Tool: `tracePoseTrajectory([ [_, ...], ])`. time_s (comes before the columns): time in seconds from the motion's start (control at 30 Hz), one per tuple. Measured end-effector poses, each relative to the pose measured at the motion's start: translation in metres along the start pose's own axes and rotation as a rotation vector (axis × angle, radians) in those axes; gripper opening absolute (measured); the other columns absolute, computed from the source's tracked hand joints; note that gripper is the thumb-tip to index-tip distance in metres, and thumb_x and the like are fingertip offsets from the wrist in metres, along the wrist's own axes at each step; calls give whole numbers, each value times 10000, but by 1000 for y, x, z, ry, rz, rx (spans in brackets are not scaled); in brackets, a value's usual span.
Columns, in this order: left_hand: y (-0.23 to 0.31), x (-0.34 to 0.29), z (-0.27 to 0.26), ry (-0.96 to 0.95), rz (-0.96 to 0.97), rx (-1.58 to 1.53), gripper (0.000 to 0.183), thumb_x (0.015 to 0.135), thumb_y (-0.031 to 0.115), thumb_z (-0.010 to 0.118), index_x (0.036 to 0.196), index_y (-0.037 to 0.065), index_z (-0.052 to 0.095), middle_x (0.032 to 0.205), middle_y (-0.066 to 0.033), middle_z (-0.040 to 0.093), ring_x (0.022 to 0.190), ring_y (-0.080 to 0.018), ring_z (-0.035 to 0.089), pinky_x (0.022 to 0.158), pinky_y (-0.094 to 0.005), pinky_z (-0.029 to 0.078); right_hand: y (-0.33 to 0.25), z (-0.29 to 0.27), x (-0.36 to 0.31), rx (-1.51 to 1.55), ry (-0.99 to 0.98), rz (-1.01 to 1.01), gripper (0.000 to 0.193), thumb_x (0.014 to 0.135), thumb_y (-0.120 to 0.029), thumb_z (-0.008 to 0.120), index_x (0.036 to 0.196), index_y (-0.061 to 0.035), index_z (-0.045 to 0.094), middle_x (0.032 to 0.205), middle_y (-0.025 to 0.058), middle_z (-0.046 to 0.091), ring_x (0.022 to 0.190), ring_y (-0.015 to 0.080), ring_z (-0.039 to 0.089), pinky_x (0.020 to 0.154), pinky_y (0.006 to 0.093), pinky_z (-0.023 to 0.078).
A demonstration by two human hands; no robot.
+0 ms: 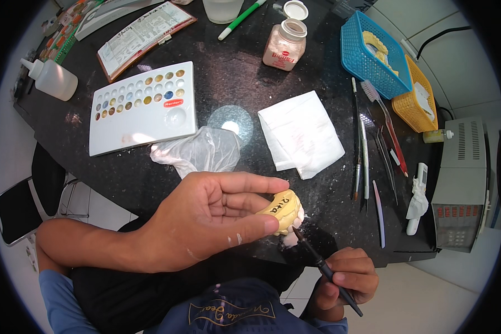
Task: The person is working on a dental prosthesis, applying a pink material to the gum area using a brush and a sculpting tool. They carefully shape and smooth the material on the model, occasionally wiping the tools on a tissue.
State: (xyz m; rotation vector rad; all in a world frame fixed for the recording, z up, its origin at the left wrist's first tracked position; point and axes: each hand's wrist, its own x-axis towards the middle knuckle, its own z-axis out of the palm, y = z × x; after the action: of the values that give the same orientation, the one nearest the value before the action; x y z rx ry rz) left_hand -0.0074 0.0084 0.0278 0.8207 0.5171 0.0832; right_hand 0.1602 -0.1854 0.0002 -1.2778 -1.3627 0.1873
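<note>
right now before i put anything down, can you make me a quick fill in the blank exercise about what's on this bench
1. The left fingers hold a dental model whose base is ____ in colour.
2. The slim dark tool is held by the fingers of the ____ hand.
3. The basket beside the orange-yellow basket is ____.
4. The white palette lies to the ____ of the folded tissue.

Missing words: yellow; right; blue; left.

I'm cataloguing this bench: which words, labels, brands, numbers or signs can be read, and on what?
Locations only; I won't copy wording.
Yellow dental model: dark handwriting, readable.
White palette: readable red label.
Open jar: red print, partly readable.
Dark shirt: gold lettering, partly readable.
Paper sheet: print too small.
Grey machine: red marks, too small.
</note>
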Motion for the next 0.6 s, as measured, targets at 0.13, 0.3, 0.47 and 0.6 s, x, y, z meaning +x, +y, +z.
tracePoseTrajectory([
  [0.13, 0, 0, -1, 4, -8, 7, 531, 899, 54, 638, 1352, -93, 404, 1114, -166, 654, 1029, -142, 636, 905, -220, 502, 2, 1, -4, 19, 50, -11, 258, 682, -29, 732, 893, -28, 582, 758, 108, 621, 615, 207, 649, 504, 281, 547],
  [0.3, 0, 0, 0, 0, -3, -7, 529, 898, 51, 637, 1352, -92, 405, 1113, -164, 655, 1029, -140, 635, 911, -221, 498, 2, 0, -1, 4, 6, -21, 262, 681, -26, 728, 898, -25, 582, 760, 111, 616, 616, 207, 648, 502, 283, 550],
  [0.47, 0, 0, 0, 9, -10, -4, 528, 895, 45, 639, 1349, -92, 408, 1112, -161, 655, 1027, -138, 635, 912, -221, 496, 1, -2, 1, 13, -29, -15, 266, 674, -18, 726, 897, -21, 581, 775, 114, 615, 623, 207, 651, 502, 282, 556],
  [0.6, 1, 0, 1, 11, -15, -2, 528, 892, 40, 640, 1348, -93, 408, 1112, -162, 656, 1028, -140, 636, 913, -222, 496, 2, -2, -1, 11, -29, -24, 279, 664, -13, 727, 901, -20, 580, 784, 113, 616, 635, 211, 656, 505, 279, 558],
])
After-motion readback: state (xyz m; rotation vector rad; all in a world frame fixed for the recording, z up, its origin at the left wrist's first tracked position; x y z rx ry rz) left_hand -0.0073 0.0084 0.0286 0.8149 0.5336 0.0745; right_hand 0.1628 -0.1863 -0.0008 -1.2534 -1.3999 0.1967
